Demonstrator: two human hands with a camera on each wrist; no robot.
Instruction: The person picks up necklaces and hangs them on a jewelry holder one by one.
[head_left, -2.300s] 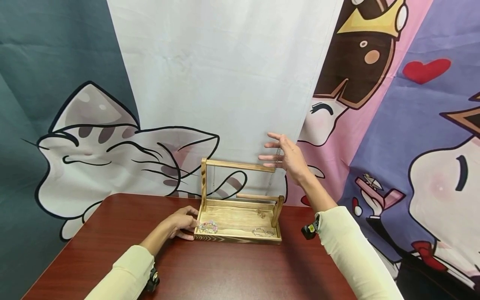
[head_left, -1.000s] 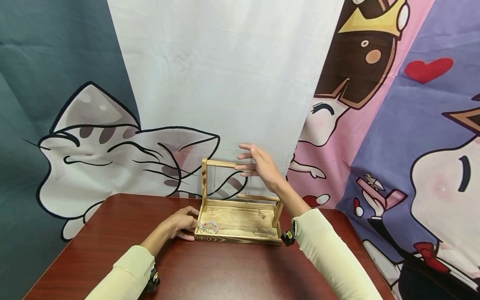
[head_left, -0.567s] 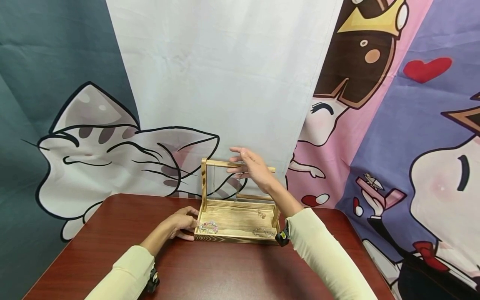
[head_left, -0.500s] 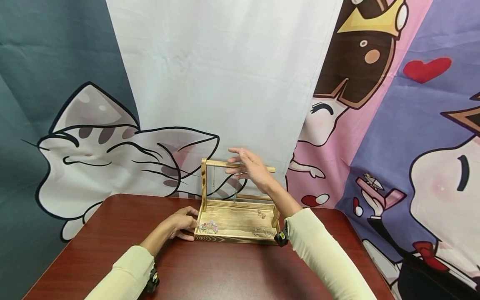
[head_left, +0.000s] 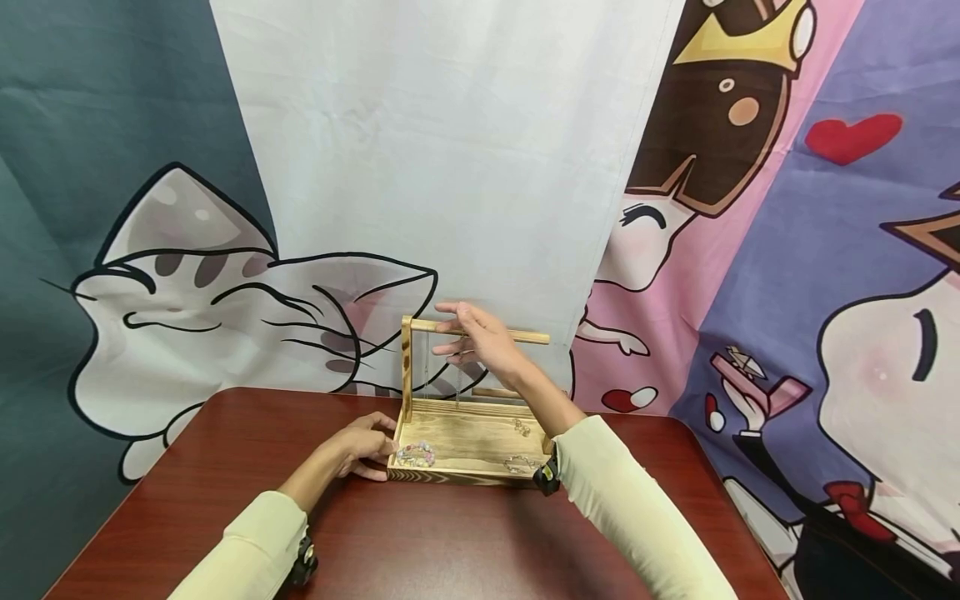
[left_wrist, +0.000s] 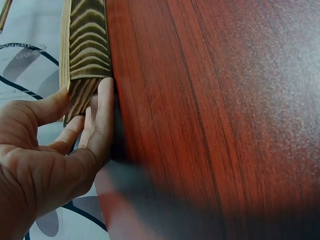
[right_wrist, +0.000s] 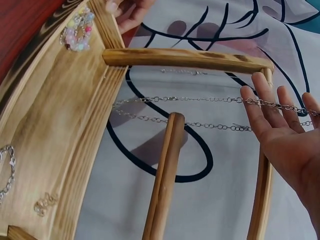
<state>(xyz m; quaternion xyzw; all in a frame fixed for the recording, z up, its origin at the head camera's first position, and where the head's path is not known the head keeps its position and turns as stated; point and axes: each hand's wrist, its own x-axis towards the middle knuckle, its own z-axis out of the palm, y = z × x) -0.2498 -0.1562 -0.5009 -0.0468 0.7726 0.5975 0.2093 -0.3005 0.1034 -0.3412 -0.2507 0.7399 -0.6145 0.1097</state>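
Note:
A wooden jewelry stand (head_left: 407, 367) with a tray base stands on the table. My left hand (head_left: 365, 447) holds the tray's left end, thumb on the rim and fingers against the outer side in the left wrist view. My right hand (head_left: 480, 337) is at the stand's top bar (head_left: 528, 337), fingers mostly straight and spread. A silver chain necklace (right_wrist: 215, 99) lies across those fingers, its two strands reaching toward the tray in the right wrist view. Closer to the upright post hangs a thinner necklace (head_left: 427, 367).
In the tray lie a pastel bead bracelet (head_left: 415, 454), a silver chain bracelet (head_left: 519, 463) and a small gold-coloured piece (head_left: 521, 427). A shorter lower bar (right_wrist: 167, 170) sticks out with a free end. Behind the reddish table (head_left: 420, 542) hangs a cartoon-printed cloth (head_left: 480, 167).
My right hand has moved left along the top bar and slightly down, carrying the chain necklace toward the thinner one. The left hand and the stand have stayed in place.

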